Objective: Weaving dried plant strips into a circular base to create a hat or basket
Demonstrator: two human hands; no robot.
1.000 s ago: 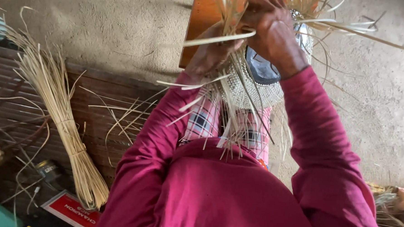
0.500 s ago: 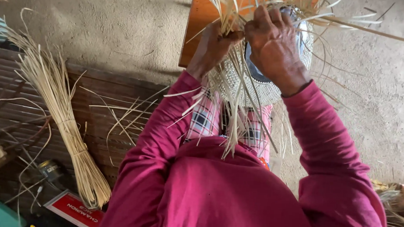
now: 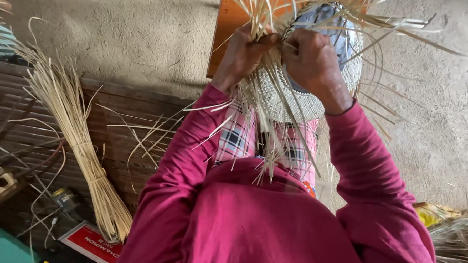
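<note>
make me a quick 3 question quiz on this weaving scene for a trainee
1. True or false: both the left hand and the right hand grip the loose strips of the half-woven basket.
2. Where does the tied bundle of reeds lie? A) on the person's left B) on the person's right C) on the orange board
3. What colour are the person's sleeves?

Key: 1 true; 2 A; 3 dark pink.
</note>
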